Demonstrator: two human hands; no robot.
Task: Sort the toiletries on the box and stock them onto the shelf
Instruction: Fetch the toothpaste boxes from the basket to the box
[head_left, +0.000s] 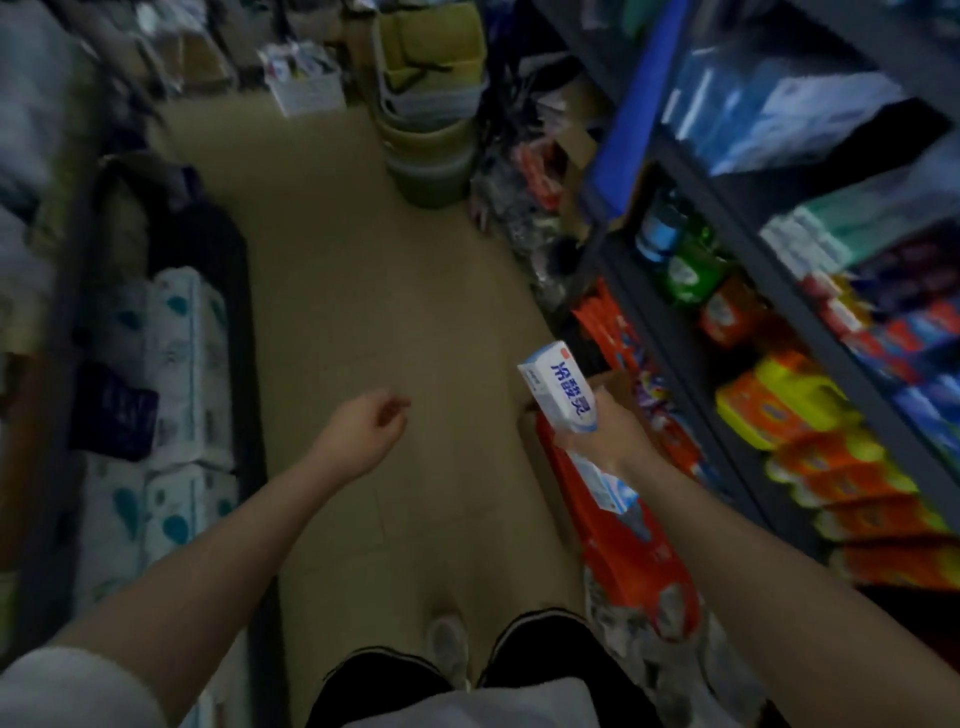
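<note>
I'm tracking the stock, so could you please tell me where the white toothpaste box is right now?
In the head view, right of centre, the white toothpaste box is gripped in the right hand, above the red packs beside the shelf.

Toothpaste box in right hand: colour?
White toothpaste box with blue lettering, seen in the head view.

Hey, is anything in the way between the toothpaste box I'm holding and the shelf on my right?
Nothing visible blocks it. The right hand grips the white toothpaste box in open air beside the shelf. Its tiers are already packed with goods, though, and blur hides whether a free slot exists.
</note>
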